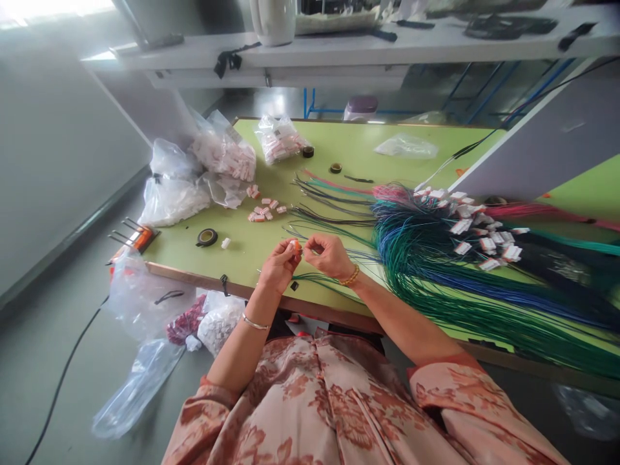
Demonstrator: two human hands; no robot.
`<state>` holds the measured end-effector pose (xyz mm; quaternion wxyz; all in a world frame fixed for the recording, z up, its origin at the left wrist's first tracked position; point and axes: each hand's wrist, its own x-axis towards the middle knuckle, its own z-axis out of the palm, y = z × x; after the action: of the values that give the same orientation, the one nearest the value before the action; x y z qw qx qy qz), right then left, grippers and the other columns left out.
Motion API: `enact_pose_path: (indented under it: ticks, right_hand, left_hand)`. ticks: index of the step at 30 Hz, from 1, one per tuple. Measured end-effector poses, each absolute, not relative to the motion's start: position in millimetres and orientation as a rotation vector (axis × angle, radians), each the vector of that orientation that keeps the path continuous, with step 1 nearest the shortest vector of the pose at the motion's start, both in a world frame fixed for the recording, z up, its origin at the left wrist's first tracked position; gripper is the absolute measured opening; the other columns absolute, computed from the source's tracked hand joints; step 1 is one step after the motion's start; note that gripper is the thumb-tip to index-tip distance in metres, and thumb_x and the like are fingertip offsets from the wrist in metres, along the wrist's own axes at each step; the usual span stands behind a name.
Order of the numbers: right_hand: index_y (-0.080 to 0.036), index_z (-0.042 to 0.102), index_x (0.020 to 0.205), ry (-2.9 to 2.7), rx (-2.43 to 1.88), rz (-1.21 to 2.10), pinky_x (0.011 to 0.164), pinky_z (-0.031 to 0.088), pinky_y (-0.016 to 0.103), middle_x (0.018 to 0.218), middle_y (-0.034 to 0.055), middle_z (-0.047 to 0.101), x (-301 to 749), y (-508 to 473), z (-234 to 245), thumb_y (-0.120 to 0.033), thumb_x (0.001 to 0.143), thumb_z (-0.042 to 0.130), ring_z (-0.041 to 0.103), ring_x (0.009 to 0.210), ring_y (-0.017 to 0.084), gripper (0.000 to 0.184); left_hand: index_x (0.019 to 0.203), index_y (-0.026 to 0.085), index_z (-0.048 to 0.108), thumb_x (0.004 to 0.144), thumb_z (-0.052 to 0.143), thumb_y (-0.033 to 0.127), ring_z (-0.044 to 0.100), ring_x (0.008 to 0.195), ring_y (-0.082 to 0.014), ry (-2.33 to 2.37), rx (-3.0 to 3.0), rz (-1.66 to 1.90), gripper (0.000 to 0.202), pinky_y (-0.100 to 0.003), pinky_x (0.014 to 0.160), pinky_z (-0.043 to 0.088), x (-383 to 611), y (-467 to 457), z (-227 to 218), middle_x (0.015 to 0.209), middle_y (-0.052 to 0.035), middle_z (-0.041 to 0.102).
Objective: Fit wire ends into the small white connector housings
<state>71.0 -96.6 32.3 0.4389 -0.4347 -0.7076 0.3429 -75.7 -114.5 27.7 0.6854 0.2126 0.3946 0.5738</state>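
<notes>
My left hand [279, 266] pinches a small white-and-orange plastic connector [296, 245] above the front edge of the green table. Close beside it, my right hand [329, 256] has thumb and fingers pressed together at the connector's right side; what they grip, probably a thin wire end, is too small to make out. Several loose connectors [261, 212] of the same kind lie beyond my left hand, and one white connector piece [225, 243] lies alone to its left. A large bundle of green, blue and black wires [402, 245] spreads to the right of my hands, with white connectors [487, 242] on it.
Clear bags of connectors [225, 152] stand at the back left, another bag [281, 137] nearby. Rolls of black tape [207, 237] lie on the table [358, 143]. An orange pronged holder [140, 240] sits at the left corner. A white shelf [339, 57] spans the back.
</notes>
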Motion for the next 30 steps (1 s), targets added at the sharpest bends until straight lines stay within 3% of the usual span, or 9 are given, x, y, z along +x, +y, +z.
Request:
enact_pose_path:
  ticks: [8, 16, 22, 28, 30]
  right_hand:
    - [-0.017, 0.055, 0.064, -1.762, -1.063, 0.948, 0.052, 0.033, 0.022, 0.057, -0.0016, 0.054, 68.9, -95.8, 24.9, -0.033, 0.074, 0.058, 0.041, 0.053, 0.009, 0.019]
    - [-0.017, 0.059, 0.071, -1.949, -1.055, 0.851, 0.052, 0.029, 0.023, 0.058, -0.0022, 0.053, 72.7, -98.2, 25.3, -0.030, 0.081, 0.051, 0.038, 0.051, 0.009, 0.019]
    - [-0.018, 0.055, 0.069, -2.077, -1.160, 0.587, 0.058, 0.031, 0.024, 0.064, 0.0019, 0.057, 63.8, -104.6, 17.6, -0.025, 0.081, 0.051, 0.043, 0.058, 0.011, 0.015]
    - [-0.015, 0.064, 0.076, -2.124, -1.132, 0.863, 0.056, 0.034, 0.022, 0.063, -0.0005, 0.061, 71.0, -58.6, 23.8, -0.030, 0.085, 0.051, 0.045, 0.055, 0.010, 0.022]
    - [-0.014, 0.067, 0.081, -2.064, -1.262, 0.800, 0.059, 0.037, 0.022, 0.070, 0.0012, 0.065, 69.2, -32.0, 24.2, -0.027, 0.085, 0.052, 0.051, 0.059, 0.010, 0.020]
  left_hand:
    - [0.080, 0.016, 0.065, 0.060, 0.086, 0.031, 0.057, 0.064, -0.0064, 1.016, 0.606, 1.395, 0.032, -0.021, 0.066, 0.046, -64.6, -119.2, 19.6, 0.072, 0.0012, 0.065]
    - [0.079, 0.014, 0.064, 0.055, 0.087, 0.034, 0.057, 0.062, -0.0070, 1.071, 0.599, 1.382, 0.038, -0.021, 0.062, 0.044, -68.7, -118.9, 15.7, 0.071, -0.0004, 0.065]
    - [0.077, 0.014, 0.064, 0.052, 0.088, 0.038, 0.058, 0.061, -0.0085, 1.145, 0.635, 1.388, 0.042, -0.023, 0.063, 0.046, -67.4, -122.3, 8.5, 0.068, -0.0002, 0.065]
    - [0.080, 0.013, 0.065, 0.053, 0.088, 0.035, 0.058, 0.065, -0.0083, 1.102, 0.578, 1.358, 0.042, -0.023, 0.066, 0.046, -81.8, -115.7, 6.2, 0.070, -0.0006, 0.065]
    - [0.081, 0.013, 0.065, 0.054, 0.088, 0.032, 0.057, 0.065, -0.0078, 1.070, 0.556, 1.361, 0.040, -0.024, 0.067, 0.046, -85.8, -112.5, 6.3, 0.072, -0.0010, 0.065]
